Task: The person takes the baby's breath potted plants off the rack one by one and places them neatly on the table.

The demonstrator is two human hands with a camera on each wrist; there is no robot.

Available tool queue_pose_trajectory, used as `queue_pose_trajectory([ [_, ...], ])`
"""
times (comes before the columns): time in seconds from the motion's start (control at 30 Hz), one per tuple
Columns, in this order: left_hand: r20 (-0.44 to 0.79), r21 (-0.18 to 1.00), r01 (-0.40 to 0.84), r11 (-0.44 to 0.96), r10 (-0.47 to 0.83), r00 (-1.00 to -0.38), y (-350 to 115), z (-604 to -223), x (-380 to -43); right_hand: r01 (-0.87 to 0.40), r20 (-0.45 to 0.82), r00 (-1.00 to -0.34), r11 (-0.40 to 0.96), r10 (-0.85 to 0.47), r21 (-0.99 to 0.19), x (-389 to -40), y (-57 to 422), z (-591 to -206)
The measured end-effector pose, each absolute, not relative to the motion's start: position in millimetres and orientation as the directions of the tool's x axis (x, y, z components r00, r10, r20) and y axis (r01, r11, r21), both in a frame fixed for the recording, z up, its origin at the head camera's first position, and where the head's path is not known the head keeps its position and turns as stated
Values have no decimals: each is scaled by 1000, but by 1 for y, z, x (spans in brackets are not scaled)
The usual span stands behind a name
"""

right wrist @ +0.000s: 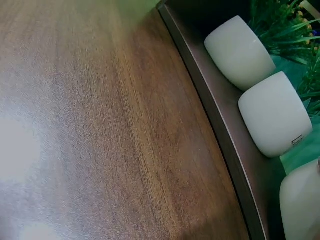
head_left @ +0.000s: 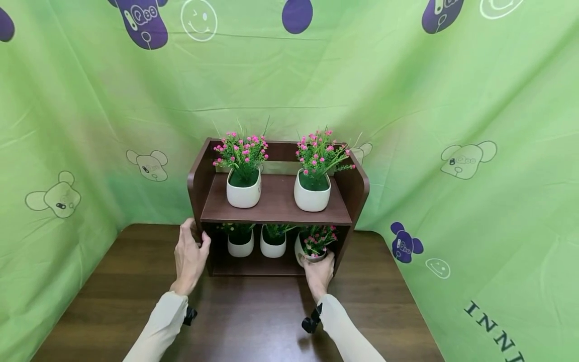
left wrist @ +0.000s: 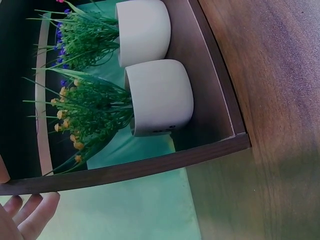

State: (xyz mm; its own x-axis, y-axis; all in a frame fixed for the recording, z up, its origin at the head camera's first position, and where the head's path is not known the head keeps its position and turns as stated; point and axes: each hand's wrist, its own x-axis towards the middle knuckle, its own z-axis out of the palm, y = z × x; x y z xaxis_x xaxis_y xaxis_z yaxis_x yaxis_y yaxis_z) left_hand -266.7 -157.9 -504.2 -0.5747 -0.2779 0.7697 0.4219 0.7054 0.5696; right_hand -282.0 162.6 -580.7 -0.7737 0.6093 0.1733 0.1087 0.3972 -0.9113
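Observation:
A dark brown two-tier shelf (head_left: pixel 277 213) stands on the table. My left hand (head_left: pixel 190 259) grips its left side panel, thumb on the inner side and fingers (left wrist: pixel 41 215) along the outside. At the lower tier's right end, my right hand (head_left: pixel 320 275) holds a white potted plant (head_left: pixel 298 250) with pink flowers, which leans slightly forward; its pot (right wrist: pixel 301 202) shows at the edge of the right wrist view. Beside it on the lower tier are a middle potted plant (head_left: pixel 273 250) and a left potted plant (head_left: pixel 241 247), whose flowers are yellow in the left wrist view.
On the upper tier stand two white potted plants with pink flowers, one left (head_left: pixel 244 195) and one right (head_left: pixel 312 199). The brown wooden table (head_left: pixel 253 322) extends in front of the shelf. A green printed curtain (head_left: pixel 407 100) hangs behind and at both sides.

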Motion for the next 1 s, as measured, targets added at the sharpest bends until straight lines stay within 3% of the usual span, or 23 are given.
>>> queue_pose_trajectory([
  [1.0,782,565,441,698,-282,-556,-157,-506,-268,71,229,-731,405,643,-912,-214,153,-592],
])
